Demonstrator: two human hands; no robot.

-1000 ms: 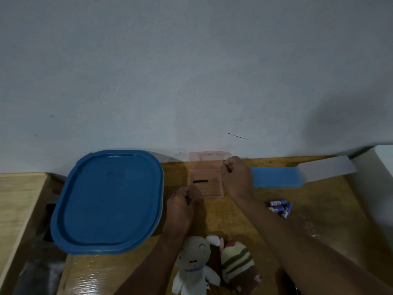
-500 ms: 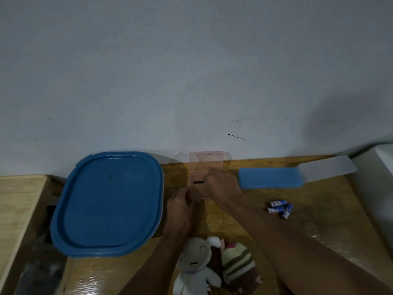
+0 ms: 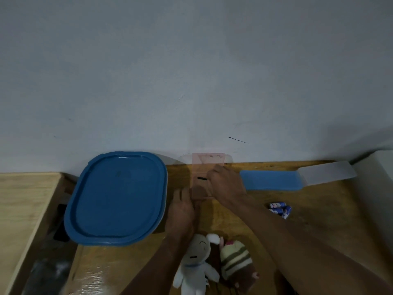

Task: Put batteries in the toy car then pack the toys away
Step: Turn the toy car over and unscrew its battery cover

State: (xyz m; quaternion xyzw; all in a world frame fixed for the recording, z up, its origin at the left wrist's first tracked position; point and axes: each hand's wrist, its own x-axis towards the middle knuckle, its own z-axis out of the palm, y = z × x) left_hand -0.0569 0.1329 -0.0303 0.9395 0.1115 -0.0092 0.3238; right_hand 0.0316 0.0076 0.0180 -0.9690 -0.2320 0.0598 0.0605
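A translucent pink plastic case [image 3: 207,165] stands on the wooden table [image 3: 319,226] against the wall, with a small black piece [image 3: 202,178] showing on it. My left hand [image 3: 182,211] holds the case's lower left corner. My right hand [image 3: 226,186] lies over the case's right side, fingers curled against it next to the black piece. Three blue-and-white batteries [image 3: 279,209] lie loose on the table to the right of my right forearm. Near the front edge lie a white plush toy [image 3: 196,265] and a striped brown plush toy [image 3: 236,265].
A large container with a blue lid [image 3: 116,199] sits at the left, close to my left hand. A flat blue piece [image 3: 271,180] with a white sheet [image 3: 327,173] lies by the wall at the right. A white block [image 3: 378,184] borders the table's right side.
My right hand has moved down and left from the case's top right corner onto its front. The left hand has stayed at the case's base.
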